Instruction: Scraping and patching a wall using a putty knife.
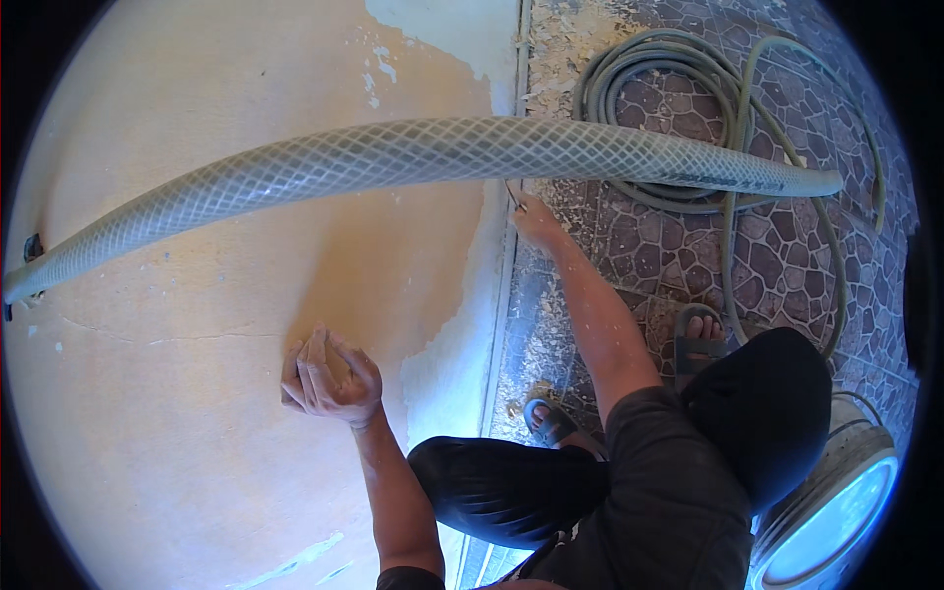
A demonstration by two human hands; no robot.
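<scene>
My left hand [336,382] rests against the peeling, cream-coloured wall [187,413], its fingers curled in loosely, and nothing shows in them. Lower on the wall, close to where it meets the floor, my right hand [537,222] is closed on a thin, dark, rod-like tool [514,197]. A thick, mesh-patterned hose [423,152] crosses the view above both hands and hides the tool's far end, so its kind cannot be told. Around the right hand, the wall's paint edge is ragged and pale patches show.
A coiled grey-green hose [723,88] lies on the stone-patterned floor [678,256]. Paint flakes [570,49] are scattered along the wall's base. A round bucket [831,511] stands at the lower right, near my sandalled feet. A dark fitting [34,248] sits on the wall at far left.
</scene>
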